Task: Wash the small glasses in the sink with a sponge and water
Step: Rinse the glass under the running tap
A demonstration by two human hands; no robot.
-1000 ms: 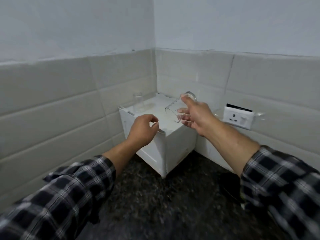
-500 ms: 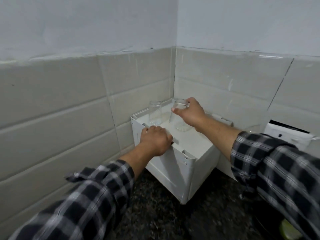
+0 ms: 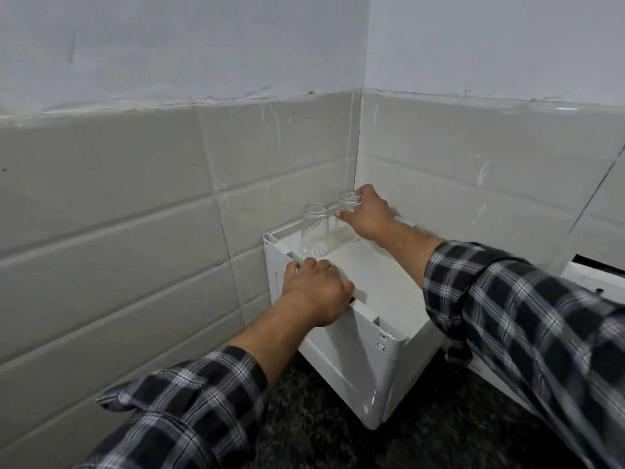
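- Small glasses: left glass (image 3: 314, 231) and right glass (image 3: 348, 199) both stand at the far-left back of the white box (image 3: 338, 350) top, long axes vertical, just beside each other. Can't tell if they touch.
- Tiled wall (image 3: 118, 198) runs along two sides and meets in a corner behind the box, with a painted wall (image 3: 169, 45) above it.
- Desk (image 3: 338, 438) is dark and speckled. Only a strip shows at the bottom, cut off by the frame edge.
- White box sits on the desk, pushed into the tiled corner, near corner pointing at the camera. Its top is a shallow recessed tray with a raised rim.
- Right sleeve (image 3: 524, 316) and left sleeve (image 3: 176, 407) are dark plaid. The right one hides the box's right side.
- White wall plate (image 3: 595, 275) sits at the right edge, mostly cut off, details unreadable.
- Left hand (image 3: 314, 289): fingers curled over the box's front-left rim, gripping it. Fingertips are hidden behind the rim.
- Right hand (image 3: 367, 214): thumb and fingers wrapped round the upper end of the right glass, holding it. Its lower part is partly hidden by the hand and the left glass.
- Clear glass on white: can't tell mouth-up from mouth-down. The left glass shows a ring on top and a patterned blur at the bottom.
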